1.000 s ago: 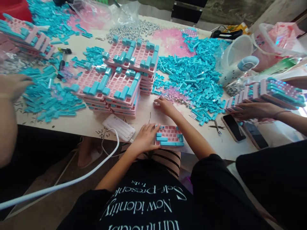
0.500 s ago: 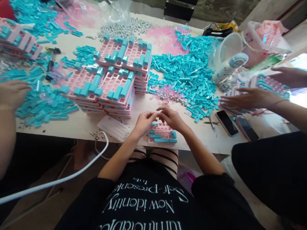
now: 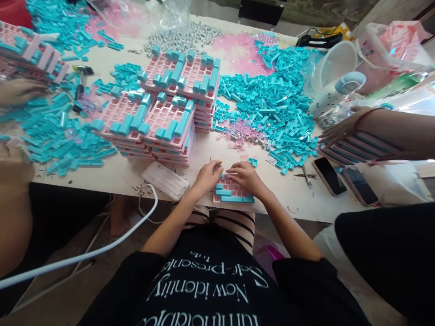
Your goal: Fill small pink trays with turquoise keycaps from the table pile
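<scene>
A small pink grid frame (image 3: 234,190) with teal bar-shaped pieces (image 3: 231,199) along its near and left sides lies flat near the table's front edge. At its upper left corner is my left hand (image 3: 207,178), thumb and fingers curled together. My right hand (image 3: 247,176) lies over the frame's upper right part, its bent fingertips pressed together at the far row. Whatever the fingertips hold, if anything, is too small to make out. One loose teal piece (image 3: 252,161) rests just beyond my right hand.
Stacked pink frames (image 3: 163,122) stand ahead to the left. A large heap of teal pieces (image 3: 272,108) spreads ahead to the right. Nearby are a white power strip (image 3: 165,181), phones (image 3: 329,175) and a hammer (image 3: 80,86). Co-workers' hands (image 3: 343,129) are busy at both sides.
My hands, which met at the fingertips above the frame, have moved apart and down onto its far edge. At the right, a co-worker's arm has shifted over a stack of frames.
</scene>
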`<action>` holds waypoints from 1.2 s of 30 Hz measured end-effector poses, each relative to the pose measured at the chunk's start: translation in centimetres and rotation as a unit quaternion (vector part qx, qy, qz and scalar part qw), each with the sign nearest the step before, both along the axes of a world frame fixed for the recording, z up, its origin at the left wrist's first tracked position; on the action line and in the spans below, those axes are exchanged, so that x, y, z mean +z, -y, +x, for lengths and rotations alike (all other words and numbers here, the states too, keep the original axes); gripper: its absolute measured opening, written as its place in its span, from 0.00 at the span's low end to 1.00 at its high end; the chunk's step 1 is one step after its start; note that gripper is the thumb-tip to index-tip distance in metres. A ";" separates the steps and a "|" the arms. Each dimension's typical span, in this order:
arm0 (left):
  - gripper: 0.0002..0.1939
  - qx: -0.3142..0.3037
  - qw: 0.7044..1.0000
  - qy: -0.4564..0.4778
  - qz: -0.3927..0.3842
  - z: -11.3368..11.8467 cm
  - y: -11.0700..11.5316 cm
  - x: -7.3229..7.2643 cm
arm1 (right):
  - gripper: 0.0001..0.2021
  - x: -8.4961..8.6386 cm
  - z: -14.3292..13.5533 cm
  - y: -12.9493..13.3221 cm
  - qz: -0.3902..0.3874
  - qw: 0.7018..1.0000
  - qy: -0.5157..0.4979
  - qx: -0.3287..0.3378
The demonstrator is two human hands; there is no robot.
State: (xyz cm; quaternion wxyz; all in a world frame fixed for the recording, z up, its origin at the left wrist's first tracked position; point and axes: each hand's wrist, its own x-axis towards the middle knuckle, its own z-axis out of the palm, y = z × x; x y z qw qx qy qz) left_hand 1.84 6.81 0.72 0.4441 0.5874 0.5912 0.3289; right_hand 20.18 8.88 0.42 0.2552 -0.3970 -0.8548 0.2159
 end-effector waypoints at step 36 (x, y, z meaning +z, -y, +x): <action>0.15 -0.083 0.991 -0.078 0.072 -0.6 0.5 -0.1 | 0.08 1.2 -0.2 0.0 -0.011 0.996 -0.040 -0.078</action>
